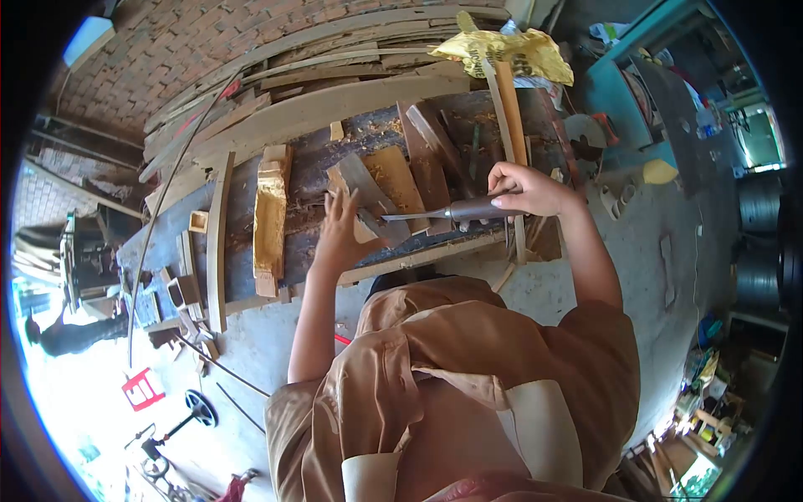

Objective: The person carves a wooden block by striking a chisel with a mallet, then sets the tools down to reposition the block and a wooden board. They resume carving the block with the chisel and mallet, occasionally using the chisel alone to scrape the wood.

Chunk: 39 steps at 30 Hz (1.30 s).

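Note:
My right hand is wrapped around the dark wooden handle of a chisel. Its narrow metal blade points left over the bench, across the lower end of a grey board. My left hand has its thumb and fingers spread, with the fingertips at the left edge of that board. A lighter wooden piece with shavings on it lies just behind. Beside it on the right are a dark brown plank and a thick dark block.
The dark workbench also carries a hollowed yellowish timber and a long wooden strip on the left. Stacked planks line the brick wall behind. A yellow plastic bag sits at the back right, by upright wooden slats.

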### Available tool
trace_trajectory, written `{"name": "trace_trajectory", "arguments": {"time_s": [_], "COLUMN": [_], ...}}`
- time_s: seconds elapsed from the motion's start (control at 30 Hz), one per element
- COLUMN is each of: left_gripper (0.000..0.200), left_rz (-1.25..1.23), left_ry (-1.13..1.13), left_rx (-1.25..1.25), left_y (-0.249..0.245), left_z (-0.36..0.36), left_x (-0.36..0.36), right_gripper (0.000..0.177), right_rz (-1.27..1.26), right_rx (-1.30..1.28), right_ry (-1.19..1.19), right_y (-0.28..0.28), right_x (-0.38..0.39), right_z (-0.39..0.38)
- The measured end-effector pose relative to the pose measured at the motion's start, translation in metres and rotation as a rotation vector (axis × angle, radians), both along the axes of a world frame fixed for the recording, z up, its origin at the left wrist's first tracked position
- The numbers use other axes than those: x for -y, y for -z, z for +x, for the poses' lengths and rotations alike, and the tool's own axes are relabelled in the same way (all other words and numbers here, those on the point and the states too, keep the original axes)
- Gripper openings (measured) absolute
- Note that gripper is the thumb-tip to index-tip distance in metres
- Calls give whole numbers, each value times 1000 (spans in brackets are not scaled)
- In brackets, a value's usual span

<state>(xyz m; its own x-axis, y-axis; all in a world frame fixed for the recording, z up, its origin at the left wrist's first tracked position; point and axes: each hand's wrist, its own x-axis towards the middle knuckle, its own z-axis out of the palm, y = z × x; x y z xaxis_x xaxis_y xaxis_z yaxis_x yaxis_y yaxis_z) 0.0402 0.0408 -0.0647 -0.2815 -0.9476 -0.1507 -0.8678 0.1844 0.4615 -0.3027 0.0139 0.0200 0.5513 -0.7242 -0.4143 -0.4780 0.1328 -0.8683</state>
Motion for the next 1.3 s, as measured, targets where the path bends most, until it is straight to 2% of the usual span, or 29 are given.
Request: {"name": "trace_trajectory", "arguments": {"time_s": [0.1,0.17,0.2,0.27,0.3,0.4,0.43,0.47,0.53,0.6,0.67,0.7,0.77,0.8,0.87,0.9,0.93,1.0,1.3], "left_gripper": [122,123,124,123,123,123,123,123,123,121,120,120,119,119,118,118,118,118,118], "left_rz": [136,110,93,102,137,164,163,161,123,135,115,110,86,86,63,66,88,117,136], "left_ry": [-61,-94,-105,-142,-150,-161,-144,-161,-170,-173,-136,-139,-158,-162,-226,-231,-242,-248,-234], "left_rx": [-109,-72,-36,-42,-6,40,51,52,20,9,35,34,-6,-12,-73,-78,-94,-109,-132], "left_y": [34,38,38,36,30,21,20,24,32,34,33,35,39,40,42,43,43,44,44], "left_z": [-14,-20,-21,-21,-23,-26,-26,-27,-29,-27,-27,-27,-29,-31,-35,-35,-35,-33,-32], "left_x": [-7,-10,-12,-13,-13,-10,-9,-7,-2,3,7,10,17,21,26,27,28,30,29], "right_gripper": [26,28,28,32,40,44,44,44,40,41,38,38,22,22,14,14,14,16,10], "right_rz": [88,118,120,13,-62,-149,-159,-155,-397,-359,-543,-547,-740,-739,-631,-601,-599,-415,-313], "right_rx": [191,457,460,681,693,841,742,746,606,556,557,557,671,667,925,1005,1002,1253,1284], "right_ry": [35,117,94,171,188,90,20,3,-237,-261,-204,-208,-67,-74,228,297,294,282,329], "right_y": [-8,-5,0,12,19,21,15,11,4,-2,2,6,15,19,23,20,20,23,28], "right_x": [11,20,26,35,39,48,51,53,54,55,56,58,63,65,69,70,74,79,96], "right_z": [-7,-8,-5,10,19,43,48,53,61,64,67,68,72,77,89,96,96,96,94]}}
